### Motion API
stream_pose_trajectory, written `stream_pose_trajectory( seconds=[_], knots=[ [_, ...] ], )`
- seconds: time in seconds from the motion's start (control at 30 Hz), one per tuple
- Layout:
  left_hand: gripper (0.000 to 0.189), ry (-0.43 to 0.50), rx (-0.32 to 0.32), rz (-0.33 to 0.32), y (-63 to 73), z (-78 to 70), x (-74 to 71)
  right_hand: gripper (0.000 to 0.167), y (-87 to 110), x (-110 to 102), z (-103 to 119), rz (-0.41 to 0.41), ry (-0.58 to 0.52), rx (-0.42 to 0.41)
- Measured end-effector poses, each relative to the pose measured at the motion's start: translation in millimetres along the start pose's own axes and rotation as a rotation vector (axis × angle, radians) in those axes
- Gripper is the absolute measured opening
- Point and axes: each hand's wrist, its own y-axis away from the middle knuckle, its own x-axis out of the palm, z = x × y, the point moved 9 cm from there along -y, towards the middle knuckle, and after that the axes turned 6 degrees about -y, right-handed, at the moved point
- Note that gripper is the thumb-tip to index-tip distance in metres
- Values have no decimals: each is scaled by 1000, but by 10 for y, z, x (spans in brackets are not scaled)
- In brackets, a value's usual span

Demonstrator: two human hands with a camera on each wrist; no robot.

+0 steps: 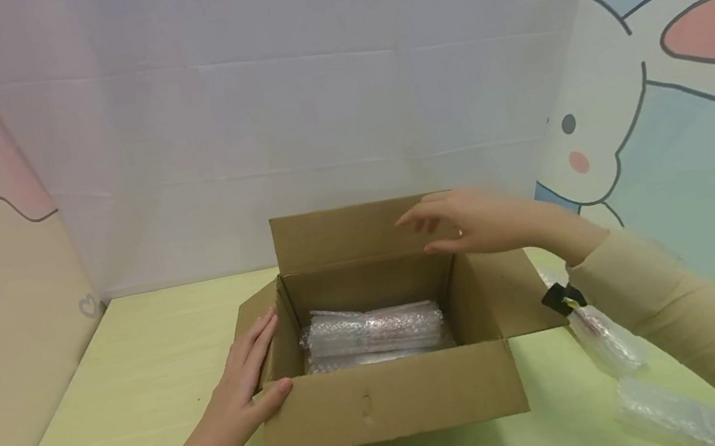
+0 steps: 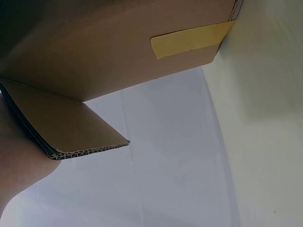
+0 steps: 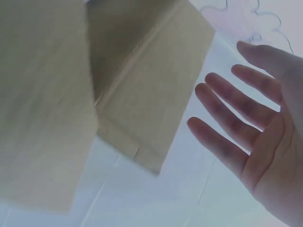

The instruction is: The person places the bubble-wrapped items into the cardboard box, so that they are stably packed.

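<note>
Nearest on the right, I see bubble-wrapped packages (image 1: 683, 415) outside the cardboard box (image 1: 393, 401). The left hand (image 1: 239, 405) rests on its left edge, fingers and thumb apart. More wrapped bundles (image 1: 375, 331) lie inside. The right hand (image 1: 491, 221), empty, fingers spread, hovers by the back flap (image 1: 339, 237). Partway, I judge: flaps unclosed.

One cardboard box (image 1: 367, 284) — four flaps (image 1: 394, 408) — and at least two bubble-wrapped packages (image 1: 683, 415) outside.

Brown cardboard box (image 1: 370, 283), upright on a pale table (image 1: 144, 381), top open, flaps (image 1: 393, 401) spread outward, clear bubble-wrapped bundles (image 1: 375, 331) lying lengthwise inside, below the rim.
</note>
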Motion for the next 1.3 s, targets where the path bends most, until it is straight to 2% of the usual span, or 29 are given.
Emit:
stream_pose_trajectory(
  seconds=[0.23, 0.37, 0.5, 0.73, 0.83, 1.03, 1.3],
  knots=[
    [77, -23, 2, 0, -14, -7, -17, 41, 357, -244, -228, -172, 13, 81],
    [76, -43, 4, 2, -23, -9, -24, 40, 557, -348, -331, -293, 9, 80],
    [76, -54, 4, 2, -27, 1, -24, 39, 744, -363, -476, -385, 1, 98],
    [76, -56, 7, 3, -30, 18, -11, 36, 1127, -255, -913, -472, -20, 273],
    [76, -58, 8, 4, -28, 23, -4, 35, 1307, -135, -1128, -456, -30, 370],
    [76, -58, 5, 4, -32, 34, 4, 45, 1597, 223, -1502, -340, -69, 527],
    [76, -54, 5, 3, -38, 26, 5, 54, 1838, 654, -1768, -209, -128, 622]
  ],
)
